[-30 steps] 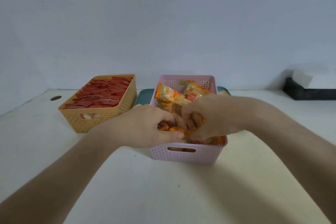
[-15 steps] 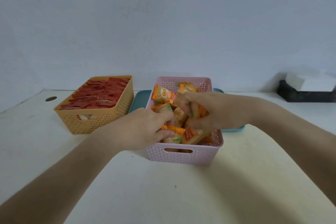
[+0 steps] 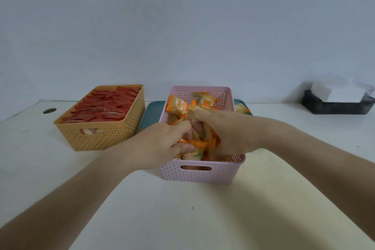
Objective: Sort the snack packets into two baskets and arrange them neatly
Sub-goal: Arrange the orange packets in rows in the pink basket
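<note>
1. Both hands are reaching into a pink basket (image 3: 203,174) sitting on a white table (image 3: 182,219), working among orange-and-yellow snack packets (image 3: 179,105).
2. The left hand (image 3: 160,146) is curling its fingers around packets near the basket's front; the right hand (image 3: 227,132) is closing on a bunch at the middle.
3. Red packets (image 3: 105,105) are lying in rows in an orange basket (image 3: 97,138) to the left.
4. One packet (image 3: 241,108) is resting on a teal tray (image 3: 152,111) behind the pink basket.
</note>
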### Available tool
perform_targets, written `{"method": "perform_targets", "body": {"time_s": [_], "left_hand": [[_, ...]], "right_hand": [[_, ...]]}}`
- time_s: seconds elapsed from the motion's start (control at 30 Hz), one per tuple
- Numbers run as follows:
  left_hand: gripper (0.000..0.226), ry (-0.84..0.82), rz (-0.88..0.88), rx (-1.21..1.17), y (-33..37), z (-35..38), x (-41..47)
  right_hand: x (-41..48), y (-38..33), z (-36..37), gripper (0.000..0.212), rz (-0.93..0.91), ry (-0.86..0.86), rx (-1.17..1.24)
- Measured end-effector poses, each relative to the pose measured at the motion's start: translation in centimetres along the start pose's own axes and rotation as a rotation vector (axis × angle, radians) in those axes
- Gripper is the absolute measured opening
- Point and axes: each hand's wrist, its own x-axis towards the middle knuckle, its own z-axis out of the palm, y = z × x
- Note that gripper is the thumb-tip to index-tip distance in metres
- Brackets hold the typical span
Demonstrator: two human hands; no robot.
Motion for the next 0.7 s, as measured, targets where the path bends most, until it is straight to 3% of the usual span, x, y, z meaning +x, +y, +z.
{"method": "perform_targets", "body": {"time_s": [0.27, 0.33, 0.43, 0.53, 0.6, 0.7], "left_hand": [[0.019, -0.031, 0.041, -0.099, 0.5, 0.2, 0.4], [0.018, -0.002, 0.055, -0.145, 0.6, 0.4, 0.3], [0.014, -0.018, 0.012, -0.143, 0.8, 0.6, 0.2], [0.021, -0.088, 0.008, -0.066, 1.4, 0.4, 0.3], [0.032, -0.123, 0.005, -0.013, 1.8, 0.0, 0.4], [0.035, -0.205, -0.036, -0.009, 2.2, -0.2, 0.9]], "right_hand": [[-1.7, -0.1, 2.1, 0.055, -0.039, 0.221, -0.034], [-1.9, -0.1, 1.7, 0.053, -0.014, 0.167, -0.042], [-2.0, 0.1, 0.1, 0.046, 0.052, -0.079, -0.028], [-2.3, 0.4, -1.3, 0.041, 0.085, -0.210, 0.270], [-2.7, 0.6, -1.7, 0.040, 0.079, -0.180, 0.476], [-3.0, 0.7, -1.4, 0.034, 0.044, -0.124, 0.601]]}}
